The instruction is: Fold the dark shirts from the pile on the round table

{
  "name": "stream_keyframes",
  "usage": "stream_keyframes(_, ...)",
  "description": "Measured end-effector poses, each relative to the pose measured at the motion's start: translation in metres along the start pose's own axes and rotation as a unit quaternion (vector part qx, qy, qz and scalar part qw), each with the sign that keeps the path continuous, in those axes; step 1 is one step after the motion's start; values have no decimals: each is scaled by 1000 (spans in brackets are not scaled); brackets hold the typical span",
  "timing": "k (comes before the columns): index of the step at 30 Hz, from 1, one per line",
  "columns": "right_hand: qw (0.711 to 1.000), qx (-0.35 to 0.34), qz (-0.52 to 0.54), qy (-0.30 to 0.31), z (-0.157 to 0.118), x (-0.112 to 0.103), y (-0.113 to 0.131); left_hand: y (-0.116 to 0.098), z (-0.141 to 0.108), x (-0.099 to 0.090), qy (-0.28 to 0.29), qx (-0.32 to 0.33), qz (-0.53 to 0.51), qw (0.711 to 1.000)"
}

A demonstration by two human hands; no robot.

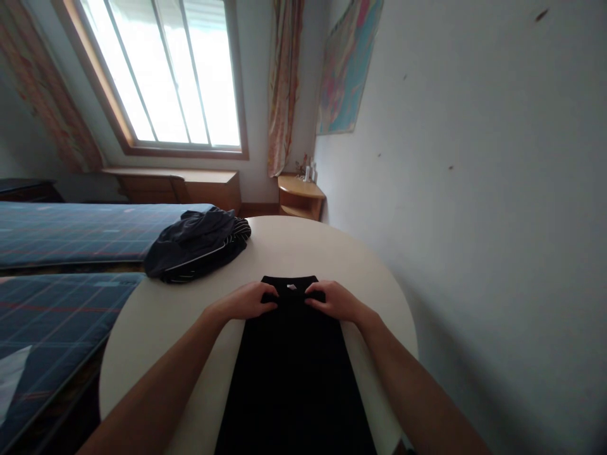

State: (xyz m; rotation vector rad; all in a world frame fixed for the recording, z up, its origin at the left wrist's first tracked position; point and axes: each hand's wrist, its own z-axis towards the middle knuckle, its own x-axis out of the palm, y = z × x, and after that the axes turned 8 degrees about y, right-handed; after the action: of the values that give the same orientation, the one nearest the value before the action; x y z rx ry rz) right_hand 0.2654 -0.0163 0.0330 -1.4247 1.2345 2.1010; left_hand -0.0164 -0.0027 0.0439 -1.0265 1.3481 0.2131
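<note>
A black garment [294, 373] lies lengthwise on the round white table [332, 243], its narrow end away from me and a small white label near that edge. My left hand [251, 299] pinches the garment's left side near the narrow end. On the opposite side, my right hand [334, 300] pinches the fabric at about the same height. The garment's near end runs out of the bottom of the view.
A dark crumpled pile of clothing [196, 243] rests at the table's far left edge. Beds with blue plaid mattresses [85, 230] stand to the left. A wall [474, 240] rises on the right. Behind the table is a wooden corner shelf [301, 186].
</note>
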Motion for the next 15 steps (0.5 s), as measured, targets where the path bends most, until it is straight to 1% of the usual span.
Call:
stream_keyframes(3, 999, -26, -19, -19, 0, 1, 2, -5, 0, 0, -6, 6, 13, 1000)
stream_keyframes(7, 998, -43, -30, -21, 4, 3, 3, -6, 2, 2, -20, 26, 2, 999)
stream_keyframes(12, 995, -71, -53, -47, 8, 11, 7, -7, 0, -1, -22, 70, 13, 997)
stream_keyframes(15, 994, -96, -51, -28, 10, 15, 10, -5, -1, -1, -22, 86, 9, 996)
